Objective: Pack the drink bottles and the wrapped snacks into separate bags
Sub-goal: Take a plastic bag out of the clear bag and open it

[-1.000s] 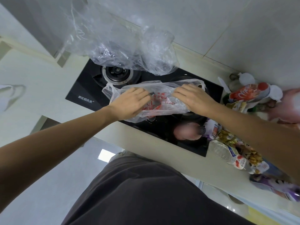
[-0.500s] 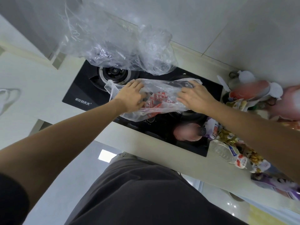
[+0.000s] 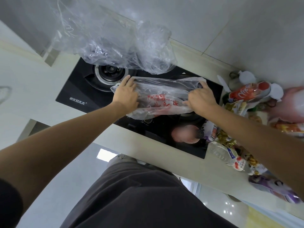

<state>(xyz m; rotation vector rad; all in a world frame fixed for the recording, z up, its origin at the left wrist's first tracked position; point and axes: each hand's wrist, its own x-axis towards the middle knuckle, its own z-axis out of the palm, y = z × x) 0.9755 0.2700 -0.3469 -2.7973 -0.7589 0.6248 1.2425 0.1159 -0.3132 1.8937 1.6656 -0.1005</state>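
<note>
A: What were the hands doing?
B: The left hand (image 3: 126, 95) and right hand (image 3: 202, 99) each pinched an end of the printed bag (image 3: 162, 102), stretching its mouth open for loading.
A: And the goods?
B: The bottles (image 3: 227, 156) and snacks (image 3: 236, 108) lay beside the right hand.

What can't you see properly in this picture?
Head view only:
- Right burner: hidden under the printed bag both hands hold, left hand, right hand.
- Back of the stove: covered by crumpled clear plastic.
- Snack pile: partly behind the right arm, cut off by the edge.
- Water bottle label: too small to read.
</note>
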